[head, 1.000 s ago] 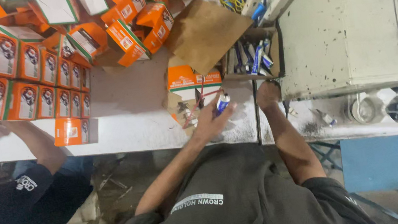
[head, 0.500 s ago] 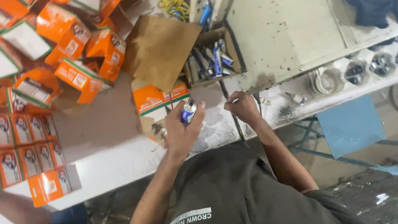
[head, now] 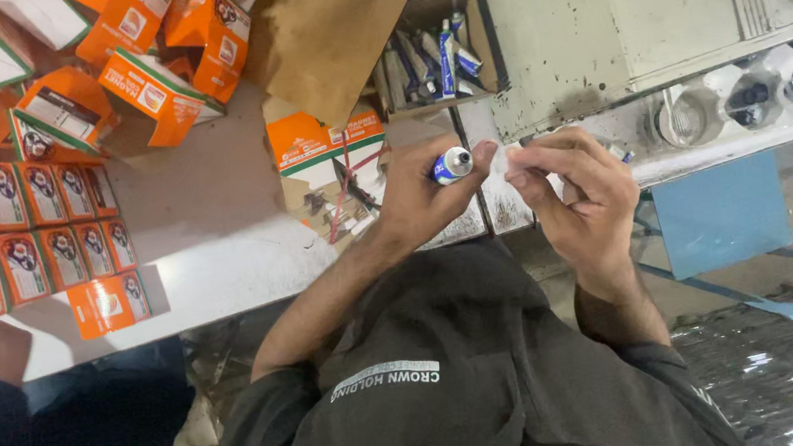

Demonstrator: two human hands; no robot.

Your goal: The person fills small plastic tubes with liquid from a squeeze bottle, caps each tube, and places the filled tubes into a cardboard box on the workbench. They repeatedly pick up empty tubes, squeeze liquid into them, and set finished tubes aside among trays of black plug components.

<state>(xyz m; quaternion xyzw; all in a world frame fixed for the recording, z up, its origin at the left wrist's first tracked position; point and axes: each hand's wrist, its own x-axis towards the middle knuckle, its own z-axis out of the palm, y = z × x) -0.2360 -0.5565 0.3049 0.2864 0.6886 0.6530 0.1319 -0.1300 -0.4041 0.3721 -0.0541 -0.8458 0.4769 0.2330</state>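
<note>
White bench edge lies under both hands; left grips blue tube, right pinches its cap.

Along the bench's left edge you have two rows of small orange cardboard boxes standing side by side, each with a pale picture panel. One more small orange box stands alone at the near edge, just below the rows.

At the far-left corner lies a loose heap of larger orange-and-white cartons with green trim, tilted, some open.

Mid-bench, an open orange-and-white carton sits beside a brown cardboard tray of blue-and-white tubes.

Your left hand holds one small blue-and-white tube.
</note>
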